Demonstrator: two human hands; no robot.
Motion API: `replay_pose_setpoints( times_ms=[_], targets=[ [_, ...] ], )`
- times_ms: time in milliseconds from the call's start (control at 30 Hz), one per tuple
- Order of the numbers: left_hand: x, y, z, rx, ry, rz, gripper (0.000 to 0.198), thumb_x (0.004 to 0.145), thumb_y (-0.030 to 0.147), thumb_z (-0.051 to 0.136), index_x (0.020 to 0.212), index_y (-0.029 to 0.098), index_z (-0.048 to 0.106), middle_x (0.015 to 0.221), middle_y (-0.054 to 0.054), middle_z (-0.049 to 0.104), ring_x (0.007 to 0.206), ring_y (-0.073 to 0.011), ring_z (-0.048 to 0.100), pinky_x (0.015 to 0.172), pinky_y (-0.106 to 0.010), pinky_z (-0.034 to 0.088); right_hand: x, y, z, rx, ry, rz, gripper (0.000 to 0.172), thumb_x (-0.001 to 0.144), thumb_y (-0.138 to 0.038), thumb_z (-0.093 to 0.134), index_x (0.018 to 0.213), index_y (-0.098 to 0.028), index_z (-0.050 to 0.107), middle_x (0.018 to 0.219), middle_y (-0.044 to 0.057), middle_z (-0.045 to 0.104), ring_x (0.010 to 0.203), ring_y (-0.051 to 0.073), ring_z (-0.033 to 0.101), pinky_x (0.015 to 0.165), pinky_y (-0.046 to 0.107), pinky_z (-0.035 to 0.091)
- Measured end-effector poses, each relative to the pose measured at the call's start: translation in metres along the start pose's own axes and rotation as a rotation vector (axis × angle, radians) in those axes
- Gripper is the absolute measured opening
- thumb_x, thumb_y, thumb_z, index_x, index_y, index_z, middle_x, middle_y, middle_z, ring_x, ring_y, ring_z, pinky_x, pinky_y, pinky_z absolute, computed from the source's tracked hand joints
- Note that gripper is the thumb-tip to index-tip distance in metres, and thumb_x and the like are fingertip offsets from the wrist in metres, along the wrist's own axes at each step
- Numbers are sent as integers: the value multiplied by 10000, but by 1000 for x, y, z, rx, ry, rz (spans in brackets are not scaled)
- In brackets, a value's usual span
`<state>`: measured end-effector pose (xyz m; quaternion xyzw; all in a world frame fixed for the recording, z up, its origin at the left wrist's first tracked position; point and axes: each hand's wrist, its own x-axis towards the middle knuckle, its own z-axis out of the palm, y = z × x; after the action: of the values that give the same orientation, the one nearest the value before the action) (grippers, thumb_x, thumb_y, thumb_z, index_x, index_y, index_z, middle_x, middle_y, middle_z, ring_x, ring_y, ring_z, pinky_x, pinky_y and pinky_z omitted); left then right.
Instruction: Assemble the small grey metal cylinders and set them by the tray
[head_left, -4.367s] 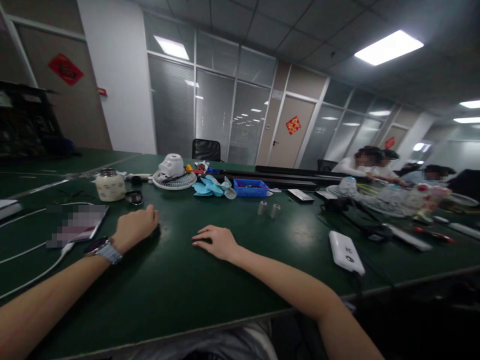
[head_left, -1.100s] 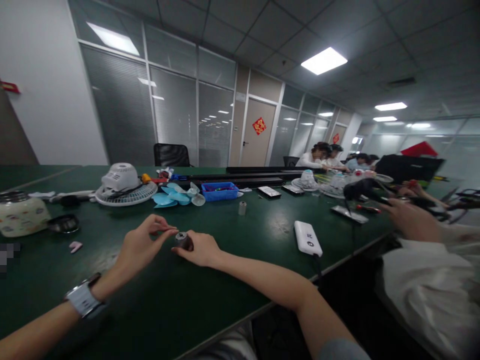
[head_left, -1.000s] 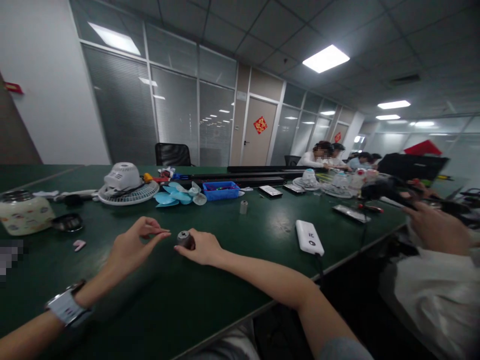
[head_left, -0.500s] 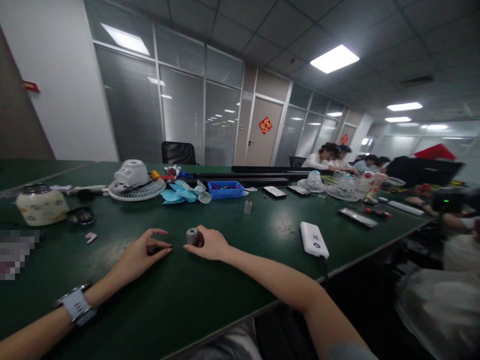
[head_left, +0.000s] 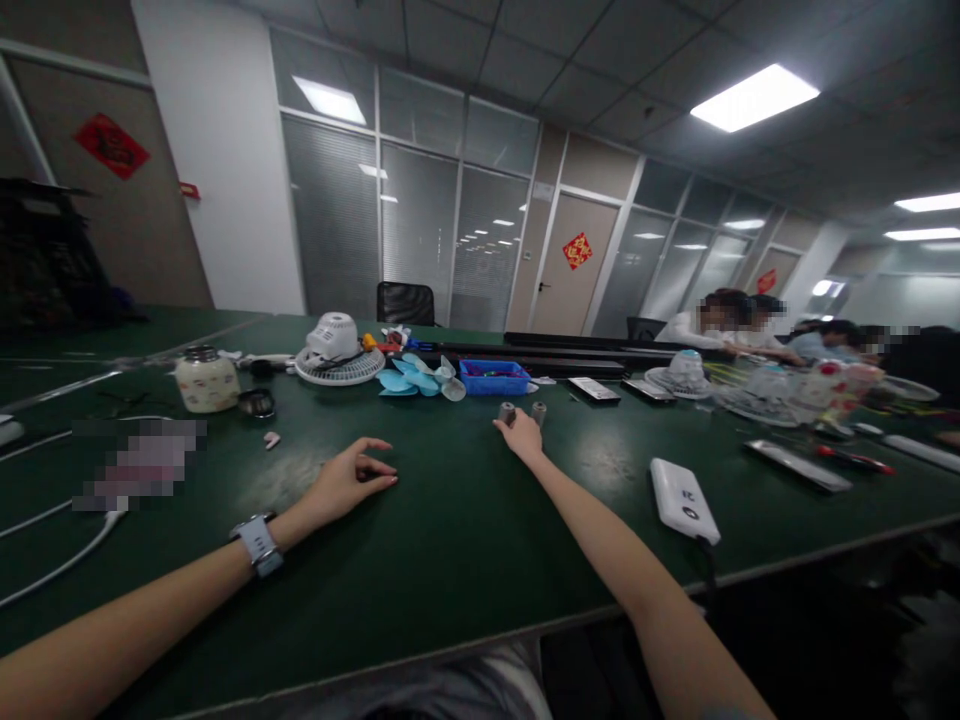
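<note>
green table (head_left: 442,570) | glass partitions (head_left: 420,220) | ceiling light (head_left: 754,98) | right hand (head_left: 523,438) around cylinder (head_left: 508,410)

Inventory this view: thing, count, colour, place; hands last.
table: 1, green, foreground
metal cylinders: 2, grey, mid-table
tray: 1, blue, behind them
blades: several, pale blue, grey, centre
fan housings: several, white, back left, back right
jar: 1, cream, left
cap: 1, black, beside jar
small piece: 1, pink, left
slab: 1, pixelated, left
cables: several, white, left
bars: several, black, back
flat packs: several, whitish, right
corded box: 1, white, right
tool: 1, red, black, right
mesh chair: 1, black, background
signs: 3, red, background
people: several, mixed clothing, back right
watch: 1, grey, left wrist
left hand: 1, bare, left
right hand: 1, bare, at left cylinder
</note>
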<state>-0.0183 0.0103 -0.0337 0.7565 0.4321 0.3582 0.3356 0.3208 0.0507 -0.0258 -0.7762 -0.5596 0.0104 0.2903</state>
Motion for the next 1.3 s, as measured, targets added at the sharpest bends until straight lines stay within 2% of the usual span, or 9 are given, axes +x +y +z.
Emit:
replay_pose_setpoints(
  times_ms=[100,200,267,367,567,700,900,1067,1300],
  targets=[
    [-3,5,1,-32,18,-3,561,634,419,738,1127,233,546,937,-53,747,929,-238,676,859,-392,473,-13,-9,-3,22,128,-28,603,832,-373,605,1343,-137,387,1064,138,642,924,258,634,773,339,464],
    [0,5,2,-150,203,-39,631,616,440,747,1160,214,522,1060,-97,708,929,-232,668,782,-362,504,-45,-33,-5,86,234,-201,665,863,-385,549,1422,-148,281,1098,123,602,872,225,616,731,325,459],
    [5,0,0,-235,395,-118,550,701,498,658,1133,187,520,1049,-115,698,896,-226,668,727,-343,508,-72,-55,-4,169,103,-395,543,896,-437,491,1375,-199,398,966,59,612,776,171,594,680,281,444],
    [13,-11,-2,-317,586,-223,435,781,513,546,1050,172,521,953,-108,702,793,-207,666,638,-309,497,-106,-88,6,230,-246,-648,459,874,-545,502,1235,-273,584,768,-4,581,671,124,543,614,234,394],
    [15,-20,0,-273,583,-183,364,784,481,549,996,188,510,833,-65,693,737,-207,660,646,-325,493,-119,-118,23,163,-335,-674,327,847,-538,565,1078,-345,692,782,-3,581,688,124,520,568,229,326],
    [13,-18,2,-237,549,-186,366,785,485,543,994,188,500,841,-67,692,759,-214,664,672,-338,497,-96,-102,17,160,-263,-686,226,850,-482,592,982,-352,721,800,-16,599,692,113,530,573,222,331],
    [10,-8,0,-197,512,-213,361,786,489,532,985,191,490,849,-69,693,763,-220,664,723,-370,496,-16,-34,-23,117,224,-306,274,906,-410,506,1007,-276,722,862,21,641,785,154,580,671,242,393],
    [8,-1,1,-179,507,-220,329,792,470,527,958,190,481,846,-69,685,774,-220,667,734,-369,506,19,-2,-31,52,182,-138,267,887,-410,522,1016,-289,723,950,28,676,873,184,607,724,251,426],
    [10,-7,1,-161,474,-224,327,798,479,515,965,200,476,889,-77,682,791,-222,665,712,-365,517,20,-5,-23,14,175,-76,311,898,-441,491,1049,-285,713,1018,48,686,930,203,621,773,269,448]
  ],
)
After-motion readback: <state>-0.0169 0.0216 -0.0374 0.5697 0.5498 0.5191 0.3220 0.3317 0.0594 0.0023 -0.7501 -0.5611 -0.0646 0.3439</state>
